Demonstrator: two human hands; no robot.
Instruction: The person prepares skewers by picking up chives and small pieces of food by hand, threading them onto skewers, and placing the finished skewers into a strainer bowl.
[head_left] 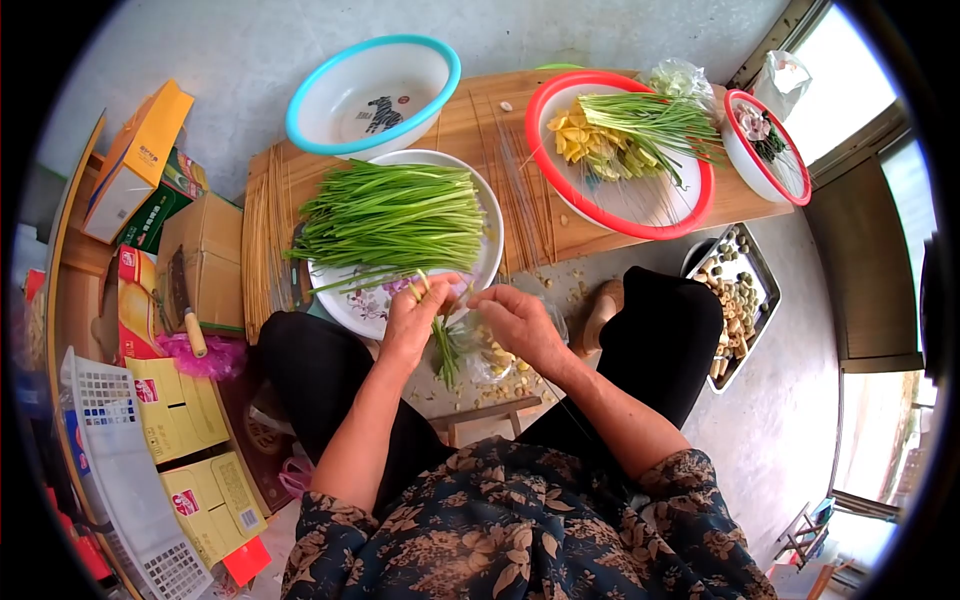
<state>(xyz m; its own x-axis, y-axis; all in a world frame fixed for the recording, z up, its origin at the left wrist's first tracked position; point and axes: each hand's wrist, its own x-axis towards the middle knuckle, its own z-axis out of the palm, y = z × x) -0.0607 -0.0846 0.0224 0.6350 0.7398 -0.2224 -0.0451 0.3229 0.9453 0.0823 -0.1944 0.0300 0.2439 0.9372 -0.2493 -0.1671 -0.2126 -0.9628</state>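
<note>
Between my knees, my left hand is closed around a small bundle of garlic chives. The cut ends poke out above my fingers and the green leaves hang below. My right hand is just to the right, fingers pinched close to the bundle; whatever is in them is too small to make out. Ahead of both hands, a large white plate with a floral pattern bears a thick pile of garlic chives.
Thin bamboo skewers lie on the wooden table. A blue-rimmed basin and red-rimmed basin with vegetables stand behind. Right, a metal tray holds skewered food. A knife leans by boxes at left.
</note>
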